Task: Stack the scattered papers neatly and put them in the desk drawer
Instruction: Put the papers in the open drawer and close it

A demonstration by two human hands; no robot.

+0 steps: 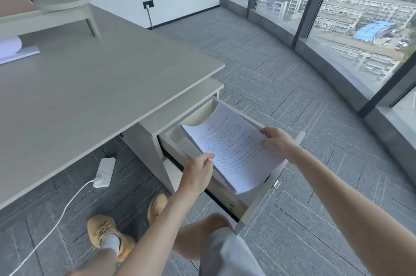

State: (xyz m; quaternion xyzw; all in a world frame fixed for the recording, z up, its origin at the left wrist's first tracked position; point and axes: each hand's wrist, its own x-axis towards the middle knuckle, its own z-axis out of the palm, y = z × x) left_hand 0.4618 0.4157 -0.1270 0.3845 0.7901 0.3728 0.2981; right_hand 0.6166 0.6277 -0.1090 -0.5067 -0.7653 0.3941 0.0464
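Note:
A stack of printed white papers hangs over the open desk drawer, sagging in the middle, with its far end dipping inside. My left hand pinches the stack's near left edge. On the right edge, my right hand grips it above the drawer's side. The drawer is pulled out from the grey pedestal under the desk. Its pale inner walls show beyond the papers; the bottom is mostly hidden.
More white paper lies at the desk's far left, beside a low shelf. A white power strip and cable lie on the carpet under the desk. My legs and tan shoes are below. Floor-to-ceiling windows stand to the right.

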